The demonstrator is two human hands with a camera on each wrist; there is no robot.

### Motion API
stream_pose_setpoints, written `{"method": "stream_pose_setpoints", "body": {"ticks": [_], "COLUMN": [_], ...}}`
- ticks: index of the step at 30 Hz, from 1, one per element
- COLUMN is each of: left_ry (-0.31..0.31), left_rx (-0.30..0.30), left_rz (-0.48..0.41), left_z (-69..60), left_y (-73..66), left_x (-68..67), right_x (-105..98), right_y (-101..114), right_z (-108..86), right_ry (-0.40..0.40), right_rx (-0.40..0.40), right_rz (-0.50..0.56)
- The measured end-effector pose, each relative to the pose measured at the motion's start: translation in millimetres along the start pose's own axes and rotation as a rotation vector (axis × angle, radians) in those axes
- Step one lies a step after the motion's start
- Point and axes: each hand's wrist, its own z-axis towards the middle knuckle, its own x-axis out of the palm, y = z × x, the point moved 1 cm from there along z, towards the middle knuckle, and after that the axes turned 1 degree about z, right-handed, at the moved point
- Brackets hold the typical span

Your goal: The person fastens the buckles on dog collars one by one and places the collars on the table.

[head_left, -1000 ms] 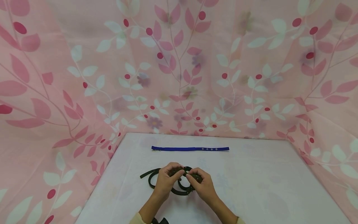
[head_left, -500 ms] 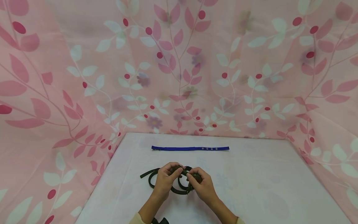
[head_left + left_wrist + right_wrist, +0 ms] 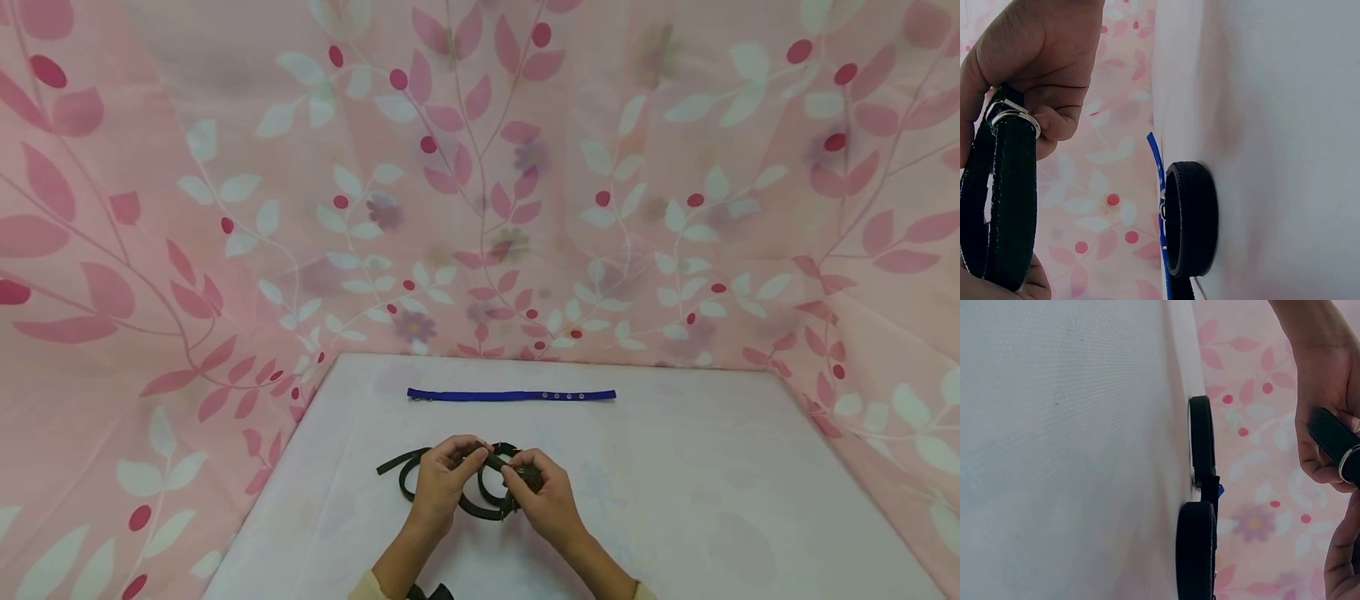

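Between my two hands is a dark green webbing collar [image 3: 1015,194], raised above the table and bent into a loop, with a metal ring and a small metal fitting. My left hand [image 3: 441,483] pinches it on one side, thumb uppermost. On the other side my right hand [image 3: 549,493] grips it, and its fingers cover part of the strap. Both thumbs point towards each other with a short stretch of strap between them. Beneath the hands, a dark strap [image 3: 480,510] lies coiled on the table in loops, partly hidden by the hands.
Farther back, a blue collar [image 3: 480,397] lies straight across the white table [image 3: 712,483], with several eyelets towards its right end. A black object [image 3: 431,592] shows at the bottom edge by the left forearm. Pink leaf-patterned cloth [image 3: 480,208] walls the back and sides.
The thumbs have drawn slightly apart, so more of the strap shows between them. The head view has shifted slightly. The blue collar and the coiled strap lie where they were.
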Motion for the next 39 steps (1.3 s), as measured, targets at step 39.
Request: {"method": "stream_pose_setpoints", "body": {"ticks": [39], "left_ry": [-0.166], "left_rx": [-0.081], "left_rz": [-0.247], "left_z": [6.1], "left_y": [-2.1], "left_x": [-19.4], "right_x": [-5], "right_y": [26], "right_z": [-7.2], "right_ry": [-0.051], "right_rx": [-0.034], "right_rz": [-0.151]}}
